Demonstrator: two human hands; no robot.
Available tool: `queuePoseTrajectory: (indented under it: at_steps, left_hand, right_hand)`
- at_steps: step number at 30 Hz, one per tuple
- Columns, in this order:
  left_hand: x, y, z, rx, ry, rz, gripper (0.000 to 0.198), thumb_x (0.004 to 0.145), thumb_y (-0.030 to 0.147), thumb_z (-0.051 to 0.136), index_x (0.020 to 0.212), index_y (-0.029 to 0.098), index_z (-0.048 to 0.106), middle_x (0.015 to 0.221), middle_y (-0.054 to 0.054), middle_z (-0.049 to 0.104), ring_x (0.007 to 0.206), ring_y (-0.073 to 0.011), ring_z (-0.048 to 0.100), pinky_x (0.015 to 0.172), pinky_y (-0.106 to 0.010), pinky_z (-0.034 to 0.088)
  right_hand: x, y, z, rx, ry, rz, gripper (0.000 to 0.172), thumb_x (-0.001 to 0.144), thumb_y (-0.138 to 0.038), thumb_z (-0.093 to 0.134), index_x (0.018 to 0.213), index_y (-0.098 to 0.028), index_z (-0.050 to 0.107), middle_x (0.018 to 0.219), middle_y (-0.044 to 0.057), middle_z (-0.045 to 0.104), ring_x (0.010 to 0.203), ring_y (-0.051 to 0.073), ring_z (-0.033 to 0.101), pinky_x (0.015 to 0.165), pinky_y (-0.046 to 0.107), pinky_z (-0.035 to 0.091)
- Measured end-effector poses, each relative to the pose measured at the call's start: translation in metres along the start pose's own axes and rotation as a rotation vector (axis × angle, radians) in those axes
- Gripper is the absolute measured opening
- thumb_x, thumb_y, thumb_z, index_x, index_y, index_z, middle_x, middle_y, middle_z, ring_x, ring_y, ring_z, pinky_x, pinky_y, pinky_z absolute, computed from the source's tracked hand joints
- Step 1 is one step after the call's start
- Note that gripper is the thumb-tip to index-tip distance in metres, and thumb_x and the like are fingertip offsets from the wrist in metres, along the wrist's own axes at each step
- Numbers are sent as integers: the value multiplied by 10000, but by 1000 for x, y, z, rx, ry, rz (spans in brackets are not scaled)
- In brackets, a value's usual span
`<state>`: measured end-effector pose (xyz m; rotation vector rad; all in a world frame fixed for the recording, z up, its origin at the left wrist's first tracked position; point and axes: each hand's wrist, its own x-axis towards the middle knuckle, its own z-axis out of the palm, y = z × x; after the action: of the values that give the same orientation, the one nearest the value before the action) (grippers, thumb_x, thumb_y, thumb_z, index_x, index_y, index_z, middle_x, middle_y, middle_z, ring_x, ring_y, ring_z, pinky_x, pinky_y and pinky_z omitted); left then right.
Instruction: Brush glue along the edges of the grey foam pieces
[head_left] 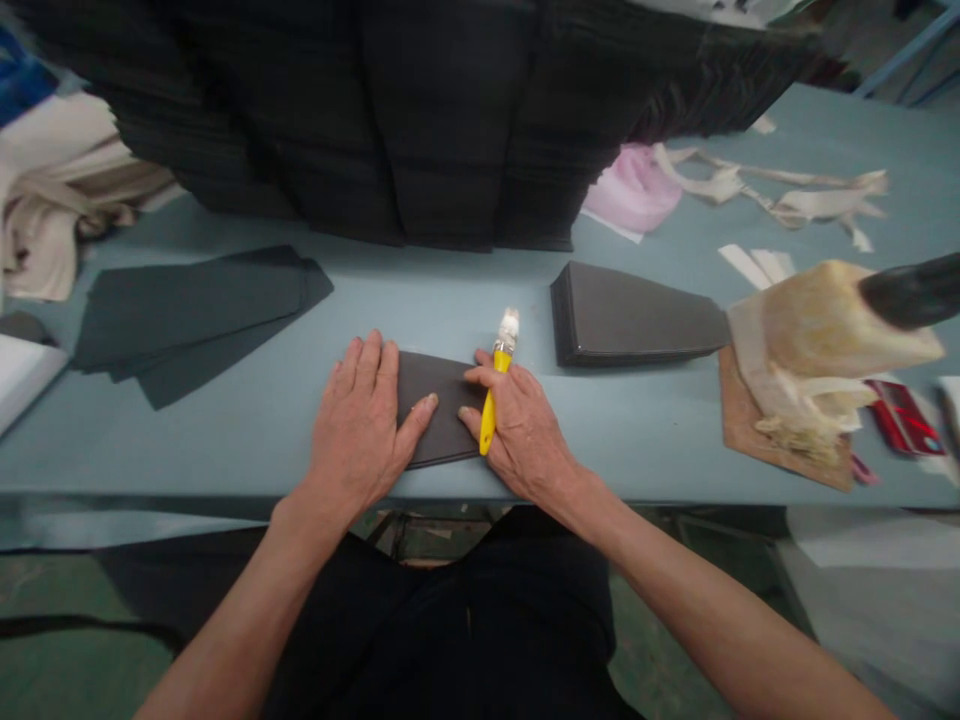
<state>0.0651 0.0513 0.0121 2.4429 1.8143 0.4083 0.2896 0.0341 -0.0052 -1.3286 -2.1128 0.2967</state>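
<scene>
A dark grey flat panel (pixel 439 390) lies near the front edge of the table, between my two hands. My left hand (pixel 360 415) rests flat on its left end, fingers spread forward and thumb on the surface. At the panel's right end, my right hand (pixel 521 420) holds a yellow-handled brush (pixel 496 380) between its fingers, while its thumb and fingertips touch the panel's edge. Whitish matter coats the brush's bristles, which point away from me. To the right sits a neat stack of similar grey panels (pixel 637 315). Several thin dark sheets (pixel 199 310) lie overlapping on the left.
Tall piles of dark sheets (pixel 450 120) stand across the back of the blue-green table (pixel 450 280). At right, a glue-crusted container (pixel 810 320) with a dark handle sits on a brown board (pixel 750 420), beside a red object (pixel 904 415). Beige cloth (pixel 52 190) lies far left; pink cloth (pixel 634 190) behind.
</scene>
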Motion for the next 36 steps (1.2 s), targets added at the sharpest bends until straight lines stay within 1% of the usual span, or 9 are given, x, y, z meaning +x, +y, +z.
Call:
queuePoseTrajectory:
  at_steps: [5,10,15,22,26,29,31,33,36]
  left_hand:
    - [-4,-1,7,40,35,-17,808,1107,602,409,1656,10,419,1762,-297,395,1663,-468,372,1342,-639,403]
    - [-7,4,9,88,75,-64,776,1108,591,434,1641,29,454,1740,-305,428,1636,-455,432,1310,-640,454]
    - [-9,7,13,87,101,-88,759,1118,582,413,1652,44,445,1746,-288,429,1649,-426,424,1327,-608,451]
    - [-8,3,23,26,107,-113,768,1099,595,467,1671,84,431,1778,-250,397,1672,-413,384,1338,-614,435]
    - [-9,-2,31,-24,122,-111,744,1085,586,502,1658,113,458,1776,-239,407,1670,-404,393,1339,-613,427]
    - [-10,-11,33,-60,162,-104,729,1072,583,537,1655,151,467,1755,-230,448,1646,-395,438,1313,-609,457]
    - [-11,-24,28,-74,208,-105,695,1073,548,548,1651,171,469,1730,-219,492,1612,-372,492,1287,-580,491]
    - [-11,-43,17,-77,262,-112,636,1076,496,557,1625,183,493,1673,-202,566,1551,-339,564,1258,-539,526]
    - [-6,-81,-6,-57,340,-147,562,1077,454,563,1571,186,535,1562,-184,662,1463,-326,628,1226,-525,547]
  right_hand:
    - [-2,2,6,-22,80,-59,294,1077,-267,614,1357,-181,594,1540,247,672,1332,370,674,1124,606,556]
    - [-3,5,15,-60,119,-91,278,1072,-258,616,1338,-181,594,1505,250,687,1264,376,695,1067,620,586]
    - [-4,7,18,-61,130,-90,275,1071,-275,617,1330,-185,589,1497,243,692,1234,377,703,1058,628,597]
    - [-5,11,22,-82,130,-89,265,1082,-286,591,1332,-198,588,1505,234,689,1277,376,700,1097,630,589]
    - [-5,13,24,-93,144,-113,260,1085,-293,582,1328,-201,588,1477,235,708,1275,379,706,1074,625,607]
    - [-6,14,25,-104,161,-109,251,1082,-295,586,1321,-217,591,1465,220,717,1253,375,718,1058,617,615]
    - [-7,14,27,-117,166,-108,241,1085,-295,581,1316,-227,594,1472,206,715,1237,368,724,1049,607,620]
    - [-8,15,29,-130,166,-114,243,1088,-298,581,1321,-231,595,1477,194,715,1239,362,723,1041,593,626]
    - [-9,16,30,-138,183,-124,239,1093,-315,580,1318,-233,596,1470,183,722,1237,355,724,1029,578,637]
